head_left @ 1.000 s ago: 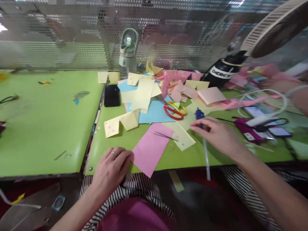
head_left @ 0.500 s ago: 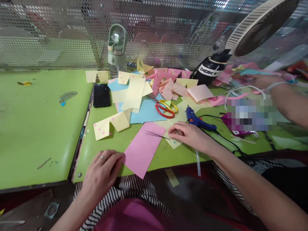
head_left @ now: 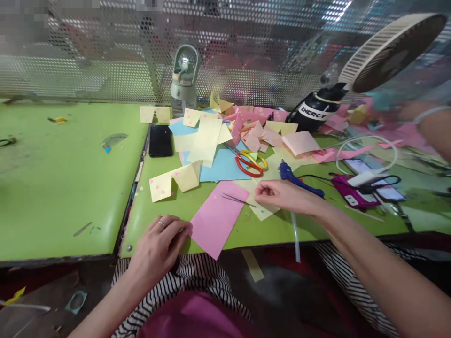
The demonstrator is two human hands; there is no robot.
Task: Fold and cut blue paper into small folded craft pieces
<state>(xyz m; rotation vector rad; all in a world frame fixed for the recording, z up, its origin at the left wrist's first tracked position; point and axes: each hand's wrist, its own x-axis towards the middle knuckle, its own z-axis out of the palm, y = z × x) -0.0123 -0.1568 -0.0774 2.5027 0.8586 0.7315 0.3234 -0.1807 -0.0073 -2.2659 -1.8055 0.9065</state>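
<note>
My left hand (head_left: pixel 158 244), with a ring on one finger, lies at the near edge of the green table (head_left: pixel 70 188), fingers bent onto the left corner of a pink paper sheet (head_left: pixel 216 218). Thin dark tweezers (head_left: pixel 237 199) lie across that sheet's far end. My right hand (head_left: pixel 287 196) is closed in a pinch just right of the tweezers' tip, over a pale yellow dotted scrap (head_left: pixel 262 212). What the pinch holds I cannot make out. A blue glue gun (head_left: pixel 299 180) lies right behind this hand, with a clear glue stick (head_left: pixel 295 237) by the wrist.
Red and yellow scissors (head_left: pixel 251 163), a blue sheet (head_left: pixel 221 165), a folded yellow dotted strip (head_left: pixel 174 180) and several pink and yellow scraps cover the middle. A black phone (head_left: pixel 160 140), water bottle (head_left: pixel 183 80), fan (head_left: pixel 387 51) and another person's arm (head_left: pixel 435 126) stand around.
My right hand came left from the glue gun to the tweezers' end and closed into a pinch. My left hand has stayed on the pink sheet's corner.
</note>
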